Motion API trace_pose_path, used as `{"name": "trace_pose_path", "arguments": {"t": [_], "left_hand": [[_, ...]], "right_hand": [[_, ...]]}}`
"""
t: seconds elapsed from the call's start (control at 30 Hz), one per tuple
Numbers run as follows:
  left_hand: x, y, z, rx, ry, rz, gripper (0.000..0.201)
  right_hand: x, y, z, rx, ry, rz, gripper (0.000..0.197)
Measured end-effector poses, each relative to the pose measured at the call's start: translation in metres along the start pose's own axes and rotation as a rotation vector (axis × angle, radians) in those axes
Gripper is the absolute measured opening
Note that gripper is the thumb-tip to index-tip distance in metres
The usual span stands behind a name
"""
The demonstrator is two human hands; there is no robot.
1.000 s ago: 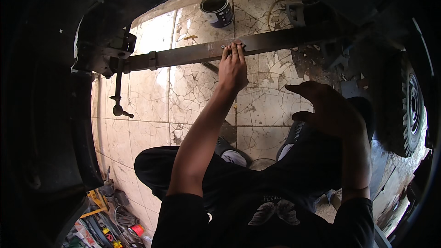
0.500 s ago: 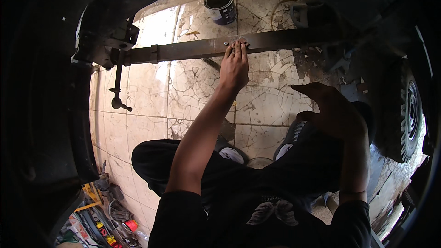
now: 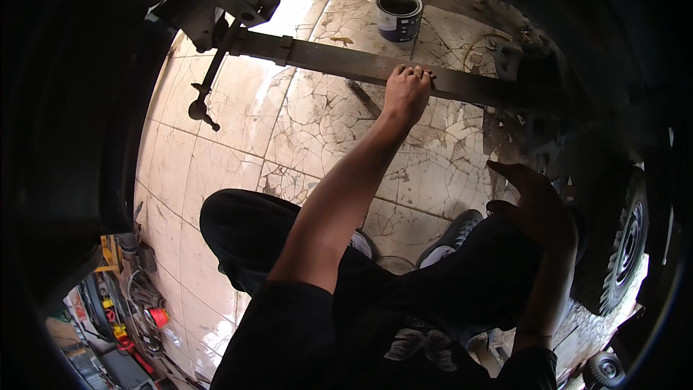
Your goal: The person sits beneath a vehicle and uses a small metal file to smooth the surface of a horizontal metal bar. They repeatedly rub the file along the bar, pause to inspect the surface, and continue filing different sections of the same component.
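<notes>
A long dark metal beam (image 3: 343, 62) runs across the upper part of the head view, sloping down to the right. My left hand (image 3: 408, 95) is on its middle, fingers curled against it and hiding that part. A small dark fitting shows beside the fingertips; its shape is unclear. Over my right knee hovers my right hand (image 3: 535, 206), in shadow, thumb and fingers apart, holding nothing. At the beam's left end a dark rod with a ball joint (image 3: 198, 109) hangs down.
An open paint can (image 3: 399, 27) stands on the cracked tile floor (image 3: 238, 119) beyond the beam. A tyre (image 3: 626, 245) is at the right. Tools and parts (image 3: 119, 318) lie in a heap at lower left. Dark vehicle bodywork (image 3: 58, 137) surrounds me.
My view has turned, so the beam now slopes down to the right. My left fingers, stretched flat on the beam before, are now curled. My right hand stays apart from it.
</notes>
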State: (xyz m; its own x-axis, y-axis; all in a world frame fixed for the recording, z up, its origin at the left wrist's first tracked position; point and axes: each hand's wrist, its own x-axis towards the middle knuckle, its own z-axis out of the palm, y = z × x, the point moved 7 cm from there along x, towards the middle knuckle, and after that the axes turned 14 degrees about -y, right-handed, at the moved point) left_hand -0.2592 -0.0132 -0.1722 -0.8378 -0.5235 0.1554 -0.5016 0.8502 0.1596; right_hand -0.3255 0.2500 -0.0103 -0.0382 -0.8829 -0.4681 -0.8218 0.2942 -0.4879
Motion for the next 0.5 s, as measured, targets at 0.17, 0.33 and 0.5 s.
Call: {"name": "trace_pose_path", "arguments": {"t": [0.17, 0.33, 0.5], "left_hand": [[-0.005, -0.005, -0.017, -0.066, 0.069, 0.029, 0.015], [-0.06, -0.007, -0.03, -0.663, 0.111, -0.26, 0.015], [-0.122, 0.016, -0.051, -1.077, -0.042, -0.387, 0.023]], "right_hand": [[0.006, -0.002, -0.002, -0.028, 0.012, -0.018, 0.065], [0.02, -0.014, -0.007, -0.033, 0.034, -0.068, 0.066], [0.05, -0.02, -0.005, 0.084, 0.072, -0.092, 0.068]]}}
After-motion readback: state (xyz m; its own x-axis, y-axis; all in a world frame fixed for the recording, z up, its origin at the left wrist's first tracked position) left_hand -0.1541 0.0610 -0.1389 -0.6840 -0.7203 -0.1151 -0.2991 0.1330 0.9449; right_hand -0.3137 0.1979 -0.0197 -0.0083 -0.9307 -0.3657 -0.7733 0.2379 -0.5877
